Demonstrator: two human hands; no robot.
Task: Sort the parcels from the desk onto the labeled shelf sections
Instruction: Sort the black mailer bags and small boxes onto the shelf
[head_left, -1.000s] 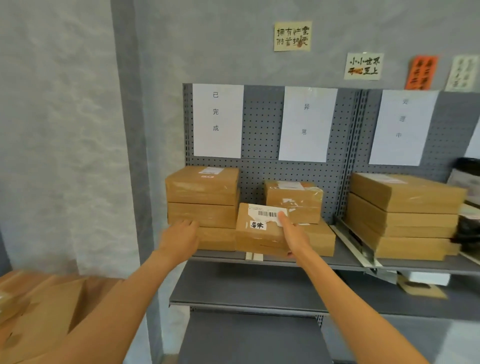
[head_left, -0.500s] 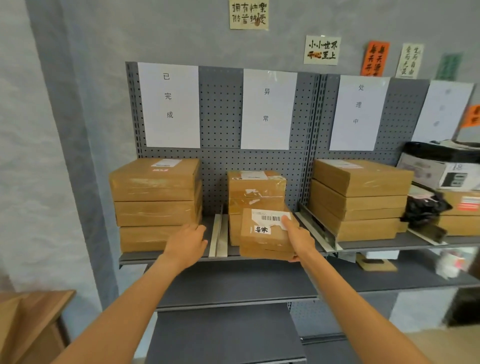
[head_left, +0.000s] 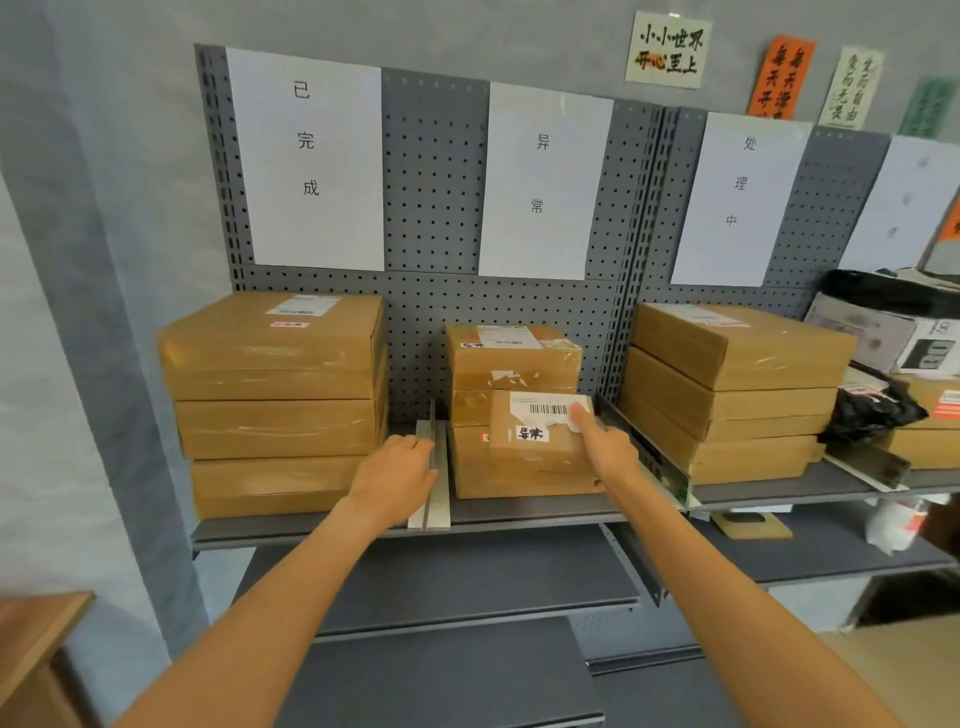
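At the far left, the wooden counter (head_left: 36, 639) shows only a corner. Above it on the shelf (head_left: 519, 512), under the sign 已完成 (head_left: 306, 156), sits a stack of 3 flat boxes (head_left: 275, 400). Just right of that stack, the left hand (head_left: 395, 475) reaches forward with its fingers loosely extended near the white divider (head_left: 432, 475); it holds nothing, and whether it touches the divider cannot be told.

Next comes the middle section under the sign 异常 (head_left: 543, 176), where a stack of parcels (head_left: 511, 358) stands against the pegboard. The small parcel (head_left: 540, 436), marked with a barcode label and a handwritten tag, is in front of that stack, resting on or just above the lowest box. The right hand (head_left: 605, 449) grips its right end, thumb on top near the barcode and fingers apparently curled beneath.

The parcel's long axis runs left to right, parallel to the shelf edge, and it lies directly left of the right hand, which is plainly the nearer one. The placing seems nearly done; what remains is probably a short push back and a release.

Further right, under the sign 处理中 (head_left: 737, 182), is another pile of 3 boxes (head_left: 727, 389).
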